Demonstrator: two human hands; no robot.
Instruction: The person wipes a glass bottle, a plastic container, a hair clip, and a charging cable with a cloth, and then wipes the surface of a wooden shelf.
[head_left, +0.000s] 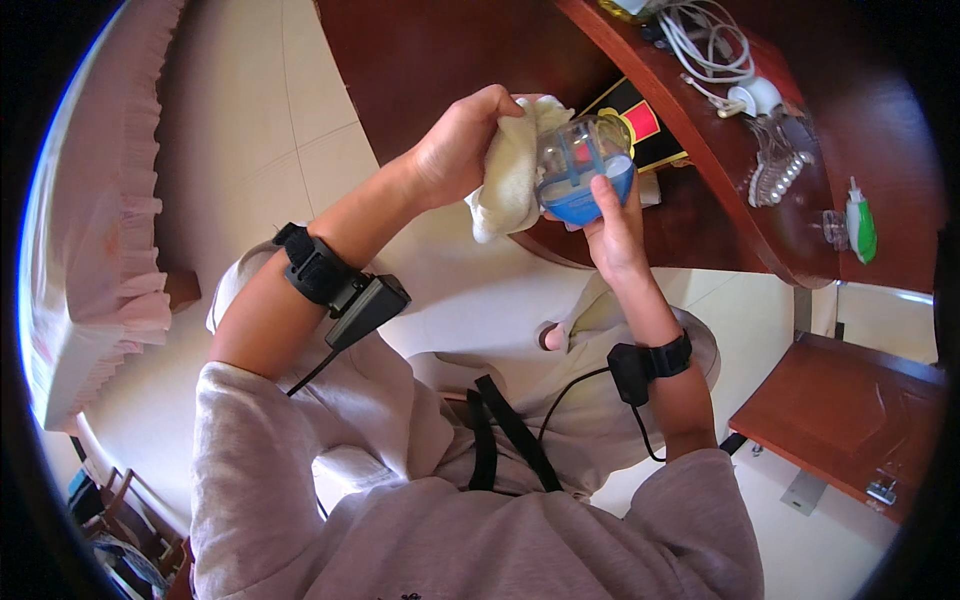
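Note:
A pale yellow cloth (510, 176) is bunched in my left hand (465, 142), the thumb pressing on its upper edge. The cloth lies against the left end of a clear, rounded container (577, 161) with blue markings and a blue lower part; that end is hidden. My right hand (616, 225) grips the container from below and the right, its thumb on the blue part. Both hands are raised in front of my knees, close to the front of a dark red wooden desk (697, 154). Whether the container is glass or plastic I cannot tell.
On the desk lie a coiled white cable (709, 45), a clear hair claw clip with pearl-like beads (780, 169) and a green-and-white squeeze bottle (861, 225). A black box with gold trim (667, 154) shows under the top. A wooden door panel (840, 420) is at right, a frilled bed cover (135, 262) at left.

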